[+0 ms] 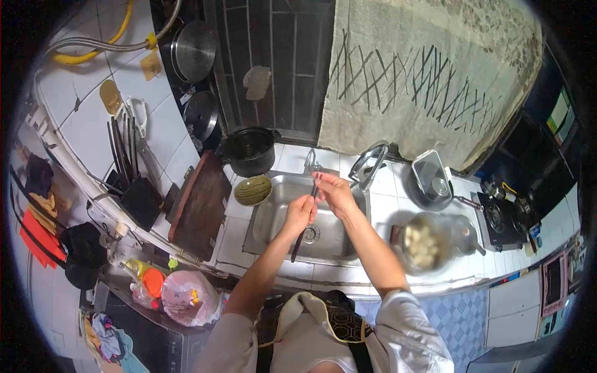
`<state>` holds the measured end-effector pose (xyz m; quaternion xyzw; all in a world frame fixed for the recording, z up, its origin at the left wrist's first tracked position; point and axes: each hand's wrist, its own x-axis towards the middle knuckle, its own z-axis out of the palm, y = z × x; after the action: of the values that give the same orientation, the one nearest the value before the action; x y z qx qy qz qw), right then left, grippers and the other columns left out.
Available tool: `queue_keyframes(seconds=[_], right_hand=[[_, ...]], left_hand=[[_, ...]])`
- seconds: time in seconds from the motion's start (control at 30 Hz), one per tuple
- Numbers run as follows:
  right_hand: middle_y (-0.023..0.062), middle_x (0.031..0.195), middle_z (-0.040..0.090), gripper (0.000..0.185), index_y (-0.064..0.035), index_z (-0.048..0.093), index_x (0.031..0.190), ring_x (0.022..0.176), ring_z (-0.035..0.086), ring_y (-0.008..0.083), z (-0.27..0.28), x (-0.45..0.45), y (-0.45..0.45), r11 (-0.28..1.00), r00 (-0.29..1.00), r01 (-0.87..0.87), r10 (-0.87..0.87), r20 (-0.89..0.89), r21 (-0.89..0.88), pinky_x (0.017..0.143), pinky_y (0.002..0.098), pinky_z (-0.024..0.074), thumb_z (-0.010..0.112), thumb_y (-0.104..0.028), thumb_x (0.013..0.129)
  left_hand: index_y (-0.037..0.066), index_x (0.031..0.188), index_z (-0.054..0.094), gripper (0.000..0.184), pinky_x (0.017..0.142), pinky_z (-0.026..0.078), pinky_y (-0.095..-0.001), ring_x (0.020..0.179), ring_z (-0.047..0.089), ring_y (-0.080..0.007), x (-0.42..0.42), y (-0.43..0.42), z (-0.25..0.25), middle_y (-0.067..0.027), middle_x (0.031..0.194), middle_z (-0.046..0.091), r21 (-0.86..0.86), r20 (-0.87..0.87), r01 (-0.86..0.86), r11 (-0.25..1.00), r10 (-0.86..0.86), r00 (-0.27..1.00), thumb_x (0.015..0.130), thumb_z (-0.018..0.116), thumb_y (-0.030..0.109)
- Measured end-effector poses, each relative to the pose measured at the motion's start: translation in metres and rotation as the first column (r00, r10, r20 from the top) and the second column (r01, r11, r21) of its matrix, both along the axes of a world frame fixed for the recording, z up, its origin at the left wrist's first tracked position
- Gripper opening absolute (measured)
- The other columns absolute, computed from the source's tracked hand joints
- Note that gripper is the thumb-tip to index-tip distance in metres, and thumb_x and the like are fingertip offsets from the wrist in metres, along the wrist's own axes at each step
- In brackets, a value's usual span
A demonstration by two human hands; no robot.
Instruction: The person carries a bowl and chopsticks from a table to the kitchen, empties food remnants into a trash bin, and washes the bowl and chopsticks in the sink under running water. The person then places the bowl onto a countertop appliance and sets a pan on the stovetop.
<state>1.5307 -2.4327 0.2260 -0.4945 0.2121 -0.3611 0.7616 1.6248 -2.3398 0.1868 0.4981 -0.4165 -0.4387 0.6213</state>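
Over the metal sink (283,193), both my hands are closed around a pair of dark chopsticks (298,245). My left hand (301,214) wraps round them lower down, and their long ends stick out below it toward the sink's front edge. Higher up, my right hand (336,194) pinches them near the top end, close to the faucet (313,163). Whether it is one chopstick or two is hard to make out. A green patterned bowl (253,191) sits at the sink's left rim.
A black pot (249,151) stands behind the bowl, with a brown cutting board (199,211) leaning at left. Right of the sink are a steamy pot of pale round pieces (423,244), a pan (429,189) and a stove (497,217). A chopstick holder (140,202) hangs on the left.
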Motion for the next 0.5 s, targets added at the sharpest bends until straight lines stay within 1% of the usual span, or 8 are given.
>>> queue_keyframes(seconds=[0.03,0.07,0.13,0.27,0.33,0.37,0.4,0.5], right_hand=[[0.0012,0.074,0.058,0.018,0.0027,0.058,0.094,0.050,0.045,0.0063,0.002,-0.001,0.003,1.000,1.000,0.015,-0.015,-0.002,0.006,0.045,0.0190,0.0377,0.057,-0.005,0.077],[0.0013,0.073,0.058,0.018,0.0027,0.058,0.094,0.049,0.044,0.0064,0.003,-0.001,0.005,1.000,1.000,0.028,-0.028,-0.004,0.012,0.044,0.0190,0.0378,0.056,-0.006,0.078],[0.0016,0.072,0.058,0.017,0.0026,0.058,0.092,0.046,0.044,0.0064,0.001,0.001,0.006,0.998,0.998,0.058,-0.058,0.016,0.011,0.043,0.0195,0.0379,0.056,-0.007,0.078],[0.0018,0.068,0.057,0.015,0.0030,0.059,0.089,0.045,0.044,0.0068,0.007,0.000,0.009,0.992,0.993,0.121,-0.120,0.008,-0.030,0.043,0.0201,0.0382,0.056,-0.008,0.079],[0.0019,0.067,0.056,0.015,0.0031,0.059,0.088,0.045,0.044,0.0070,0.008,0.000,0.010,0.990,0.991,0.130,-0.130,0.010,-0.045,0.042,0.0202,0.0381,0.056,-0.008,0.079],[0.0020,0.067,0.056,0.015,0.0031,0.059,0.088,0.045,0.045,0.0071,0.007,0.000,0.009,0.987,0.991,0.131,-0.131,0.011,-0.097,0.042,0.0203,0.0380,0.055,-0.008,0.079],[0.0021,0.067,0.056,0.015,0.0030,0.059,0.088,0.046,0.045,0.0072,0.006,0.000,0.009,0.980,0.991,0.132,-0.132,0.012,-0.148,0.042,0.0203,0.0379,0.055,-0.008,0.079],[0.0024,0.067,0.056,0.014,0.0027,0.059,0.089,0.046,0.046,0.0073,0.005,0.000,0.007,0.975,0.987,0.159,-0.157,0.026,-0.155,0.043,0.0204,0.0382,0.054,-0.006,0.079]], left_hand=[[0.003,0.086,0.055,0.023,0.040,0.034,-0.0194,0.046,0.041,-0.0051,-0.003,0.000,0.000,0.0016,0.059,0.046,0.016,-0.017,-0.040,0.999,0.040,0.999,0.089,0.040,0.020],[0.003,0.086,0.055,0.023,0.040,0.034,-0.0194,0.046,0.041,-0.0051,-0.005,0.001,0.001,0.0016,0.059,0.046,0.022,-0.019,-0.036,0.999,0.037,0.999,0.089,0.040,0.020],[0.004,0.082,0.054,0.024,0.038,0.031,-0.0192,0.045,0.039,-0.0045,-0.009,0.003,0.003,0.0021,0.058,0.046,-0.020,-0.001,-0.073,0.997,0.073,0.997,0.089,0.039,0.021],[0.004,0.082,0.054,0.023,0.038,0.031,-0.0192,0.044,0.038,-0.0043,-0.017,0.003,0.006,0.0024,0.057,0.044,-0.016,0.011,-0.108,0.994,0.108,0.994,0.089,0.040,0.021],[0.004,0.079,0.055,0.023,0.038,0.030,-0.0202,0.044,0.037,-0.0043,-0.019,-0.001,0.004,0.0030,0.055,0.043,-0.035,-0.010,-0.172,0.985,0.171,0.985,0.088,0.041,0.020],[0.004,0.079,0.055,0.023,0.038,0.030,-0.0202,0.044,0.037,-0.0043,-0.019,-0.002,0.004,0.0030,0.055,0.043,-0.034,-0.007,-0.170,0.985,0.169,0.986,0.088,0.041,0.020],[0.004,0.077,0.055,0.023,0.039,0.030,-0.0208,0.044,0.036,-0.0044,-0.019,-0.002,0.004,0.0030,0.054,0.043,-0.034,0.023,-0.185,0.982,0.186,0.982,0.087,0.042,0.019],[0.003,0.075,0.055,0.023,0.040,0.029,-0.0218,0.045,0.036,-0.0046,-0.022,-0.002,0.005,0.0030,0.053,0.042,-0.058,0.086,-0.225,0.973,0.229,0.970,0.086,0.042,0.019]])
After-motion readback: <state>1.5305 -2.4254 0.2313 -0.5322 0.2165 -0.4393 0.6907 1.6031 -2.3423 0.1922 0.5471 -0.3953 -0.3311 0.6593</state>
